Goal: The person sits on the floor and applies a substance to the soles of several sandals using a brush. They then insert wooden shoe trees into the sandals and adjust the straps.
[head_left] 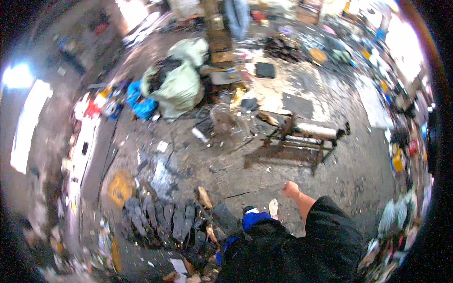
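My right hand (pixel 290 189) reaches forward over the dark floor at the end of a bare forearm, below a black sleeve (pixel 325 219). Its fingers look curled in, slightly blurred, and nothing shows in them. The nearest thing ahead of it is a low wooden stool-like frame (pixel 302 144) with a pale roll or padded top. My left hand does not show. To the left of my body lie several dark, sole-shaped pieces (pixel 167 219) in rows. A tan, shoe-last-like piece (pixel 204 197) rests at their far right end.
A bare foot (pixel 273 208) and blue cloth (pixel 255 219) show below me. Farther off stand a pale green sack (pixel 181 89), a blue bag (pixel 140 100) and a post (pixel 219 37). A round tan seat (pixel 121 187) is at left; clutter lines the right wall.
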